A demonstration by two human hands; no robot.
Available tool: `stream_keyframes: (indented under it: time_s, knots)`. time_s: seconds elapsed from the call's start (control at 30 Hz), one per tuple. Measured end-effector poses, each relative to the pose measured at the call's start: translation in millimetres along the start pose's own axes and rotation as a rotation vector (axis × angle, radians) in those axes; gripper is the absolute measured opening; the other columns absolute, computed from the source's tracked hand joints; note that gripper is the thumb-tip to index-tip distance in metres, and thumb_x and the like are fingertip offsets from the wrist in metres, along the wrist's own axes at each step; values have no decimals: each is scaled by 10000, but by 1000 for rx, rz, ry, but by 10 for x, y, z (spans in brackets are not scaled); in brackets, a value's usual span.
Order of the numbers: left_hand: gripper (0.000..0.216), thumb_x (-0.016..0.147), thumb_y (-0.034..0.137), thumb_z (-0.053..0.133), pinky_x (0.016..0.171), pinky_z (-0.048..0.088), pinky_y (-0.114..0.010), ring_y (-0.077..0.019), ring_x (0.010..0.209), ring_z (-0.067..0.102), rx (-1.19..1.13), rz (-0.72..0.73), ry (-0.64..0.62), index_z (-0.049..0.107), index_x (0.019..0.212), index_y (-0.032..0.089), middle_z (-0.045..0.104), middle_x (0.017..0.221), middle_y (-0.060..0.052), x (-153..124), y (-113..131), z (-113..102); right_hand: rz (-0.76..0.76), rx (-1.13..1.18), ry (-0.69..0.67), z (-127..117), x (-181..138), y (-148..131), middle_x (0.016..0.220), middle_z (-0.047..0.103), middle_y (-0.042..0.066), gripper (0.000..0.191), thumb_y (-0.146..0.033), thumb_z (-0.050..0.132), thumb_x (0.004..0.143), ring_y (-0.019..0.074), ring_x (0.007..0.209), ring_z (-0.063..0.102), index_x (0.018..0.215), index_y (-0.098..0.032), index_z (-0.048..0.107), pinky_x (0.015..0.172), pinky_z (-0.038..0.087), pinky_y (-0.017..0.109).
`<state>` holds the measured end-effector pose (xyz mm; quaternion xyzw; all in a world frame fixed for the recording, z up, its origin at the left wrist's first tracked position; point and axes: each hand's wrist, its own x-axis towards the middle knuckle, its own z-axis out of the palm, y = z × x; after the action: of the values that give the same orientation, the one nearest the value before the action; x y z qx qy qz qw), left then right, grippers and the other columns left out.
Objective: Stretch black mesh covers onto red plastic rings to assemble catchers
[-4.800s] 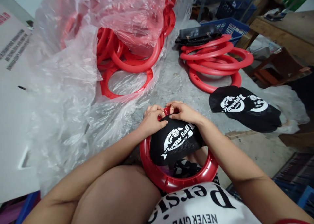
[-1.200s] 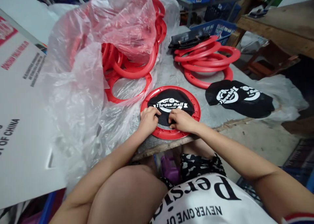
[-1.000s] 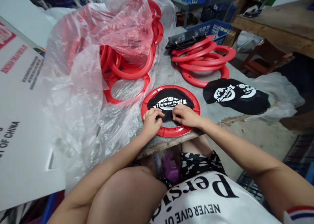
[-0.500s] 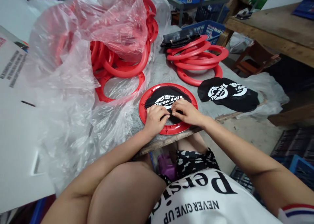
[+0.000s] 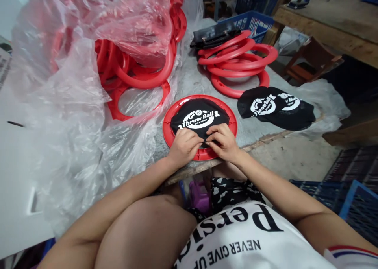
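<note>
A red plastic ring lies flat at the near edge of the grey table. A black mesh net printed "Throw Ball" is spread inside it. My left hand and my right hand rest side by side on the near rim of the ring. The fingers of both hands are curled and pinch the near edge of the net against the rim.
A clear plastic bag full of red rings fills the left of the table. A stack of loose red rings with a black item on top sits behind. More black nets lie on the right. Blue crates stand on the floor.
The ring with the net moved from my lap onto the table. Since then both hands have kept working along the net's near edge and now sit closer together.
</note>
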<state>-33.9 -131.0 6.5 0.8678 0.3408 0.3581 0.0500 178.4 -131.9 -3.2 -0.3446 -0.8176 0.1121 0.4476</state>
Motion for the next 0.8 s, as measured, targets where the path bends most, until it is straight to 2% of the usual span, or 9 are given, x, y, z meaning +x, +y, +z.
stream_keyframes:
  time_s: [0.2,0.4,0.57,0.8]
  knots:
    - [117,933,145,578,769,473,-367,-192,842,593,-22,200,-4,685,946,191,703,867,-52,-87,-35,-18,-130,115,-121,-70,-1,86,984,676,66,99,-234,609,945,212,901,585,862,-209,658,795,470,399]
    - [112,920,156,586,757,465,-370,-197,826,575,19,294,-72,687,912,203,686,842,-47,-100,-27,-44,-202,120,-229,-112,3,135,987,675,60,135,-215,598,949,206,893,573,831,-204,663,793,441,395]
    - [118,914,145,588,753,466,-369,-195,814,569,71,361,-94,669,849,200,671,813,-44,-103,-26,-49,-240,66,-235,-117,-16,126,982,669,68,156,-188,607,936,204,874,546,784,-195,639,767,422,389]
    - [166,924,163,592,751,468,-367,-188,795,559,99,369,-95,625,766,203,664,790,-35,-122,-26,-35,-270,52,-223,-117,-40,124,973,662,67,174,-170,617,929,203,879,542,757,-194,630,763,417,389]
